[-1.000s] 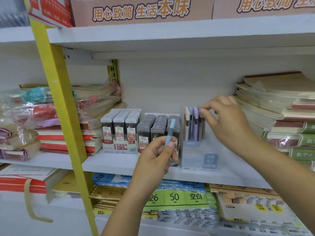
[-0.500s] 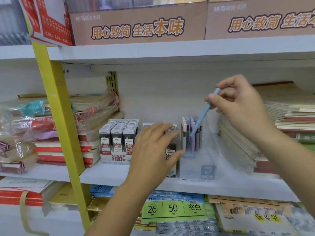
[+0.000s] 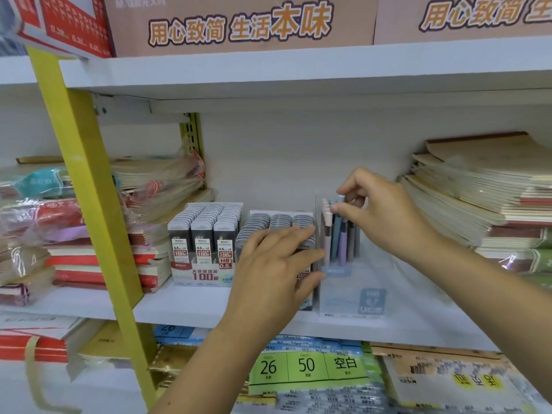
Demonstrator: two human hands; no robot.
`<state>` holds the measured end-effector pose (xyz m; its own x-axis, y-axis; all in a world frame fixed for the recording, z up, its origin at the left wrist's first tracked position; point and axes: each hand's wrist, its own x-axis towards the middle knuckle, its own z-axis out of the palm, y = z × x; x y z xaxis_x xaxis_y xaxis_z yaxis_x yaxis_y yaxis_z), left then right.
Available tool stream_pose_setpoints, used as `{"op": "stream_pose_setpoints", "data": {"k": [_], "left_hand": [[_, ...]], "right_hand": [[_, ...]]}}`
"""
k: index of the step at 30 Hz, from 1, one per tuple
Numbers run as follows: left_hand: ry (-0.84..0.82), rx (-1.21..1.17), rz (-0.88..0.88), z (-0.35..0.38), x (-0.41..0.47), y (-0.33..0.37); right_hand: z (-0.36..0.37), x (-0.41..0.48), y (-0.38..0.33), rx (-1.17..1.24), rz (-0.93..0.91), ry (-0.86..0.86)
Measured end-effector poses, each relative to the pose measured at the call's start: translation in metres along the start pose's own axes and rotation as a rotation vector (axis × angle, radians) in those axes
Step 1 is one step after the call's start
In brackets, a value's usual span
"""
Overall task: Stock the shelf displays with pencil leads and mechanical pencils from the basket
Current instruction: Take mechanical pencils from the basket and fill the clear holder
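Right hand [image 3: 385, 216] pinches a blue pencil [image 3: 337, 231] in the clear box [image 3: 352, 294]; left hand [image 3: 277, 270], fingers spread, steadies the box's side near the shelf's [image 3: 185, 309] front edge.

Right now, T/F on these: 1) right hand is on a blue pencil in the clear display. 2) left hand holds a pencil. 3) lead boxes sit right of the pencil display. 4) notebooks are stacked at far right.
1) True: the right hand pinches the blue pencil standing in the clear display.
2) False: the left hand lies open against the display's side, empty.
3) False: the lead boxes sit left of it.
4) True: notebooks are stacked at far right.
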<state>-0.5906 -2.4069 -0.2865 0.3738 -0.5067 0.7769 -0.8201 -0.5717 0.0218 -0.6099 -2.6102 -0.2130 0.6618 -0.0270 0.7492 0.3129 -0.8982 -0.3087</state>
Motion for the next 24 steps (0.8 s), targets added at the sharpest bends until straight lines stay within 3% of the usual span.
{"op": "stream_pose_setpoints", "data": {"k": [6,9,14,18,24], "left_hand": [[0.010,-0.014,-0.009,0.002,0.000,0.000],[0.004,-0.033,-0.013,0.002,0.000,-0.002],[0.007,-0.030,-0.007,0.002,0.000,-0.002],[-0.017,-0.022,-0.017,0.001,0.000,0.000],[-0.072,0.008,-0.033,-0.007,0.003,0.005]], "right_hand": [[0.003,0.002,0.004,-0.007,0.021,-0.006],[0.006,0.004,0.005,-0.162,-0.062,-0.010],[0.001,0.005,0.011,-0.159,0.042,-0.201],[-0.015,-0.004,0.013,0.024,0.148,-0.165],[-0.019,-0.022,0.008,-0.126,0.054,-0.352]]}}
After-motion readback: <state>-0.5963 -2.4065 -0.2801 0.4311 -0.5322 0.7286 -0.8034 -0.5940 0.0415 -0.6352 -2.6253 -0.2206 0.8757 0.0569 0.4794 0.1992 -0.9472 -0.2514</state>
